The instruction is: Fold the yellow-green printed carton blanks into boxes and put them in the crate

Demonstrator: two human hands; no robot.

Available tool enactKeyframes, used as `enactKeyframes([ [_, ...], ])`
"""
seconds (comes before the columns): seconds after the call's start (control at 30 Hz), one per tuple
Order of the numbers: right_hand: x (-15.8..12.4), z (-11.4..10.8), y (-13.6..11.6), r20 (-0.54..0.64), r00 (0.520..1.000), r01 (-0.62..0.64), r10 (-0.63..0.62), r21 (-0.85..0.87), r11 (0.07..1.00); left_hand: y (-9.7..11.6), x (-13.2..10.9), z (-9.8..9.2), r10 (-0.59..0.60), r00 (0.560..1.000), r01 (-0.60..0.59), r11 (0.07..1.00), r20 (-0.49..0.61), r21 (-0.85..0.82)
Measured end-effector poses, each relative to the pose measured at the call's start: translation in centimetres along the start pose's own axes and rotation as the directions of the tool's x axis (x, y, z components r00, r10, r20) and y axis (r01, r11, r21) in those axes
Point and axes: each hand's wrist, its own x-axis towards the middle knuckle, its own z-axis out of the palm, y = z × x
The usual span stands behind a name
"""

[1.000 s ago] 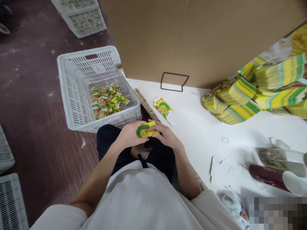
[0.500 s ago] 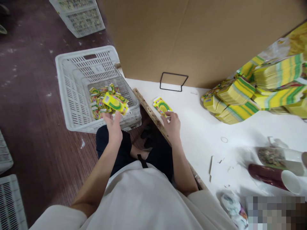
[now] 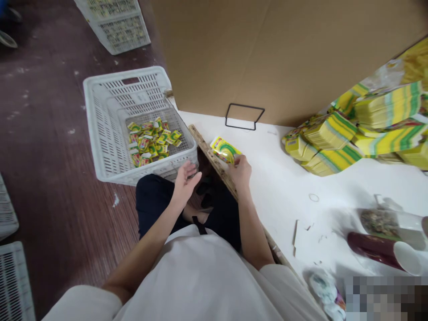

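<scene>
My right hand [image 3: 241, 173] pinches the near end of a flat yellow-and-green printed carton [image 3: 224, 150] at the edge of the white tabletop [image 3: 274, 187]. My left hand [image 3: 187, 182] is empty, its fingers apart, over the gap between my knee and the table. Beside it on the left stands a white plastic crate [image 3: 95, 129], with several small yellow-and-green cartons [image 3: 152, 138] lying loosely on its bottom. The right fingertips are partly hidden from above.
Stacks of flat yellow-and-green cartons [image 3: 334, 138] lie at the table's right. A bent black wire stand [image 3: 245, 117] stands by the large cardboard sheet [image 3: 267, 58]. A dark red cup [image 3: 374, 249] lies on its side at lower right. Another crate [image 3: 123, 31] stands further back.
My left hand has let go of a carton over the crate and moved right, towards the table. The carton in my right hand has tilted and shifted slightly.
</scene>
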Motion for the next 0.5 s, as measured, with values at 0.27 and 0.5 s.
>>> enactKeyframes([
  [0.27, -5.0, -1.7, -3.3, 0.224, 0.916, 0.15, -0.334, 0.581, 0.8, 2.5, -0.8, 2.5, 0.114, 0.987, -0.064, 0.921, 0.109, -0.385],
  [0.5, -10.3, 0.4, -5.6, 0.493, 0.734, -0.15, -0.467, 0.788, 0.597, 5.8, -0.9, 3.4, 0.072, 0.993, -0.11, 0.865, -0.095, -0.49],
])
